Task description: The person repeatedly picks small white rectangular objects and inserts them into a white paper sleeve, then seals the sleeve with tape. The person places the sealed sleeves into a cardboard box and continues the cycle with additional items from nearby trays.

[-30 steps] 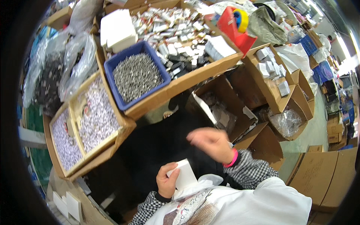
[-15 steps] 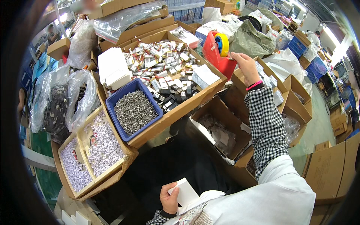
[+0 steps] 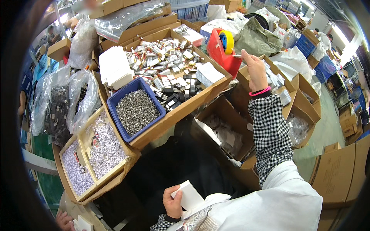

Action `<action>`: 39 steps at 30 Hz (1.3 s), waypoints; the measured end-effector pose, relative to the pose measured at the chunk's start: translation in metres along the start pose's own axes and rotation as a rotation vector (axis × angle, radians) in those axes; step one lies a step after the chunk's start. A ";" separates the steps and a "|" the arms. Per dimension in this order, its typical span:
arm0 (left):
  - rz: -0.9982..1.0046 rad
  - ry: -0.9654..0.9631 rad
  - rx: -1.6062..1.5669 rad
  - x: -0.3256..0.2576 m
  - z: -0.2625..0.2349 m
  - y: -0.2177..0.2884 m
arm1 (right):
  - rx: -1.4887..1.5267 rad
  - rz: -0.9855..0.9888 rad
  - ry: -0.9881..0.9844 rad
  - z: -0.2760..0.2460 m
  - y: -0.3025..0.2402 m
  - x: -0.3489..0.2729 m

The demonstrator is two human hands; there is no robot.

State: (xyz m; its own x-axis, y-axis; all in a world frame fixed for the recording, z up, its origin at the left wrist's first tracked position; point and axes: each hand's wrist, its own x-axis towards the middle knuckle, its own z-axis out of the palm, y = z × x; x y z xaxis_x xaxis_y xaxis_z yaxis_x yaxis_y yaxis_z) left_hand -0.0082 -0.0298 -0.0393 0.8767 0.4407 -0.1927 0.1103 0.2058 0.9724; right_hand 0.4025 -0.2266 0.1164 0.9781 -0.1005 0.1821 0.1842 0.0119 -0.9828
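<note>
My left hand (image 3: 173,203) holds a flat white box (image 3: 190,195) low in front of me, thumb on its top face and fingers behind. Off to the right, my right hand (image 3: 256,72) is stretched out to the front end of a red tape dispenser (image 3: 225,55). Its thumb and index finger are pinched at the cutting edge, on what looks like the loose end of the tape. A tape roll with a yellow core (image 3: 228,42) sits in the dispenser. The dispenser stands on the right corner of a large carton (image 3: 181,110).
That carton contains many small wired parts (image 3: 163,57), stacked white trays (image 3: 115,67) and a blue bin (image 3: 163,114) of metal screws. A divided wooden tray (image 3: 102,178) carries small white pieces. Open cartons (image 3: 212,134) stand below my right arm. Another person's hand (image 3: 64,221) shows at lower left.
My right hand stays at the dispenser, its fingertips shifted slightly upward. The left hand still grips the white box. Another person's hand has come in at the lower left.
</note>
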 end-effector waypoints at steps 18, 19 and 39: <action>-0.025 -0.101 -0.101 0.002 -0.001 0.008 | 0.473 -0.004 0.071 0.019 0.055 -0.019; -0.022 -0.098 -0.102 0.003 0.000 0.008 | 0.512 -0.010 0.064 0.023 0.059 -0.019; -0.023 -0.046 0.145 -0.007 0.002 0.026 | 0.422 1.110 -0.537 0.040 0.042 -0.332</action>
State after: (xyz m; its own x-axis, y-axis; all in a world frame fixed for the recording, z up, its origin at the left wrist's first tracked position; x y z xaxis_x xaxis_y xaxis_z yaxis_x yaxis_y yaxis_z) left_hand -0.0107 -0.0291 -0.0129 0.8932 0.3964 -0.2120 0.1939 0.0857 0.9773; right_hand 0.0898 -0.1530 0.0159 0.5249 0.5714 -0.6309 -0.8228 0.1507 -0.5481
